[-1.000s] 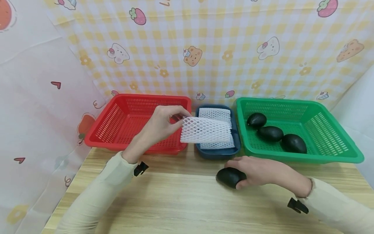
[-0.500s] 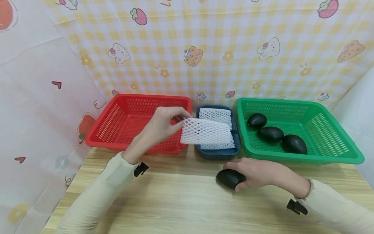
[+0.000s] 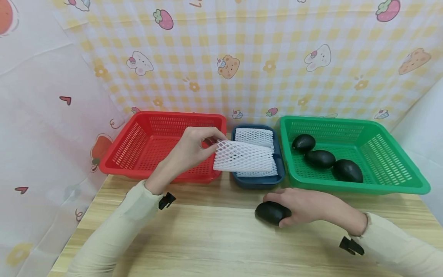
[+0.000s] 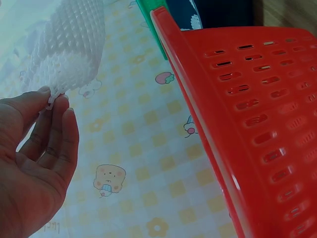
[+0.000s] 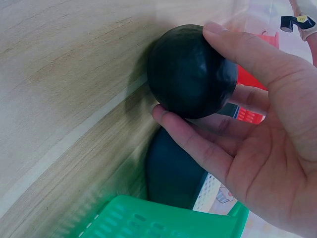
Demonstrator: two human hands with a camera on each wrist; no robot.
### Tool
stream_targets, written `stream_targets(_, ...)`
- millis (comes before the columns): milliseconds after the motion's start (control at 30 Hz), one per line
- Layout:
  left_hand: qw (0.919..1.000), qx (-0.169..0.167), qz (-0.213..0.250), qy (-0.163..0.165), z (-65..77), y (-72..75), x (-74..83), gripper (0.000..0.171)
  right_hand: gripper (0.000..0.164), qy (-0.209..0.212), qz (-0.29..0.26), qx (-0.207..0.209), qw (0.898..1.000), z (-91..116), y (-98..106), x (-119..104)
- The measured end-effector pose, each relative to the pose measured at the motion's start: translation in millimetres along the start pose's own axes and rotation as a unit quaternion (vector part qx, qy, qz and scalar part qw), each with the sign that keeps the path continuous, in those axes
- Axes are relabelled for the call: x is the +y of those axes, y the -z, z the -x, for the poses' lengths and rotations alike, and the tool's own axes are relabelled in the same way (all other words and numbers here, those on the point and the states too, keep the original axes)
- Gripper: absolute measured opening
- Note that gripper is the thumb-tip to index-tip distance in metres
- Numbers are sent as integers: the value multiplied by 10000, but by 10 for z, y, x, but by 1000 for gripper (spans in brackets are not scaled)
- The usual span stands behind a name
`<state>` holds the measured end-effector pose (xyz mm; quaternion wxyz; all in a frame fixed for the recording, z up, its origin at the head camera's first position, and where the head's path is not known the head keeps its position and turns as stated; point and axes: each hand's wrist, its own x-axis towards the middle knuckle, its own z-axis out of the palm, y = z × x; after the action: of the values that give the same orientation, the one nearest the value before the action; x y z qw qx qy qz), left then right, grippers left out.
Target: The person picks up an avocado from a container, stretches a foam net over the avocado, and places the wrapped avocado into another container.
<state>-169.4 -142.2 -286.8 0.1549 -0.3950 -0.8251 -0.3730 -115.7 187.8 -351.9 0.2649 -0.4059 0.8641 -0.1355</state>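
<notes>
My left hand pinches one end of a white foam net sleeve between thumb and fingertips. The sleeve hangs out to the right, overlapping the dark blue tray in the head view. In the left wrist view the pinched end of the foam net sleeve gathers at the fingertips. Low over the wooden table, my right hand grips a dark avocado from its right side. The right wrist view shows thumb and fingers around the rounded end of the avocado.
More white foam net sleeves lie in the blue tray. To its left stands a red basket, under my left forearm. A green basket on the right holds three dark avocados. A patterned cloth hangs behind.
The right hand and its avocado have shifted very slightly toward the front of the table. The left hand and the net sleeve stay almost in place.
</notes>
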Motion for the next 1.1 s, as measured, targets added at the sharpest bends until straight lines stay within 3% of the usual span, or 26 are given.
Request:
stream_targets(533, 10000, 49, 36, 24, 0, 13, 21, 27, 62, 155, 166, 45, 9997, 64, 50, -25)
stream_targets(1100, 9998, 139, 143, 37, 18, -7, -25, 27, 60, 387, 583, 986, 9927, 307, 324, -61)
